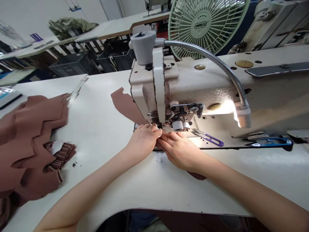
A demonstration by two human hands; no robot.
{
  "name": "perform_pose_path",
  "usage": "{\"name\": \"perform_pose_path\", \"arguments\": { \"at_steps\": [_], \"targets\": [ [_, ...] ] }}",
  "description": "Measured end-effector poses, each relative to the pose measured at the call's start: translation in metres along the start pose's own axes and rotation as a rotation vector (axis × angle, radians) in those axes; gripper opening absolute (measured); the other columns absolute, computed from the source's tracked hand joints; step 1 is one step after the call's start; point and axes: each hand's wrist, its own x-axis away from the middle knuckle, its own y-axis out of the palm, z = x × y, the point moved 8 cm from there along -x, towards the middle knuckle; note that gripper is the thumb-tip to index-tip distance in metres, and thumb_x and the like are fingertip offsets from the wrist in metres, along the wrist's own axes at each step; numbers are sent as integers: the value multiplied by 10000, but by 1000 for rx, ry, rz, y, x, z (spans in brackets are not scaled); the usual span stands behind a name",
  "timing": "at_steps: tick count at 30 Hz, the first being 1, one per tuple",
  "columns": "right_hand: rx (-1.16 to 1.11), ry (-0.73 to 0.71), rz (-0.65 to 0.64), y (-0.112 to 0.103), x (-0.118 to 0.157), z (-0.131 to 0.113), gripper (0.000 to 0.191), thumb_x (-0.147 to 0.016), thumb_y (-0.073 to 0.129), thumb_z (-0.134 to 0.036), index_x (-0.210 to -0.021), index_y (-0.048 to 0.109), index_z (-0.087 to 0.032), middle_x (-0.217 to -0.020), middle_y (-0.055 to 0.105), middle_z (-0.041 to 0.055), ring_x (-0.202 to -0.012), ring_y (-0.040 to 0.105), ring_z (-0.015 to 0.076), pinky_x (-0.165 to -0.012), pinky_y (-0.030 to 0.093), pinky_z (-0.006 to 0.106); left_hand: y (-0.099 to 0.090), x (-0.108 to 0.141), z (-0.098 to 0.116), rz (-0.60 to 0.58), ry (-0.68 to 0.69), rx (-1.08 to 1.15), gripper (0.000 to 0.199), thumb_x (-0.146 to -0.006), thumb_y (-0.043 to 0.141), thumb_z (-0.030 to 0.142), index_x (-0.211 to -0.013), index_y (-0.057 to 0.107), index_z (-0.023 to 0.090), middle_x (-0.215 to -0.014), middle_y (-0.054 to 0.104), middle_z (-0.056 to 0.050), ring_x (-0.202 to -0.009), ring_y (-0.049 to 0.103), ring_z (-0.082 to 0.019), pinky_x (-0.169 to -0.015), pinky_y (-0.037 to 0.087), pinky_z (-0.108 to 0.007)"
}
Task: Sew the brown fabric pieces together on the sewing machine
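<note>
Low at the centre of the frame, the left hand (142, 141) and the right hand (180, 151) sit side by side on a white sewing table (101, 135), their fingers slightly curved and nearly meeting just in front of the presser foot (177, 125) of an industrial sewing machine (154, 90). Neither hand is spread wide; the fingertips bear down over a brown fabric piece (125, 104), but whether they are pinching it cannot be told from this view. That piece runs under the machine head, with its pointed end showing behind the machine and a small edge (196, 175) poking out below the right hand. Just right of the presser foot lie purple-handled thread snips (207, 138), close to the right hand's fingers, and farther right, blue-handled snips (270, 143) rest by the machine bed. At the left edge of the frame sits a heap of zigzag-cut brown fabric pieces (31, 141), with a striped brown strip (60, 156) against it, well apart from the left hand. A flexible gooseneck lamp (205, 54) arcs over the machine and shines down near the needle area, a pale green fan (205, 22) stands behind it, and dark plastic crates (72, 64) sit beneath another table in the upper left.
</note>
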Motion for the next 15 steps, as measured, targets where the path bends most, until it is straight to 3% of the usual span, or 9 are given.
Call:
{"name": "perform_pose_path", "arguments": {
  "at_steps": [7,12,15],
  "targets": [
    [96,119,32,10,-8,-11,387,-923,456,-262,-1195,575,-15,-1168,608,211,-1033,490,325,-721,457,428,-2,-8,4,-74,-7,-13,199,-827,449,60,-859,615,166,-824,648,-59,-772,599,-207,-689,437,-316],
    [70,93,42,17,-19,-22,246,-862,430,-73,-927,667,-59,-917,664,171,-935,566,296,-844,477,442,-2,-10,2,-116,-15,-33,196,-795,432,39,-763,586,156,-737,635,-48,-649,575,-183,-573,393,-278],
    [-105,87,188,6,-17,-20,289,-852,373,-33,-856,658,-81,-860,671,138,-946,586,249,-959,457,377,-2,-10,1,-110,-14,-34,225,-827,399,53,-695,550,158,-667,602,-39,-588,551,-166,-515,341,-267]
  ]
}}
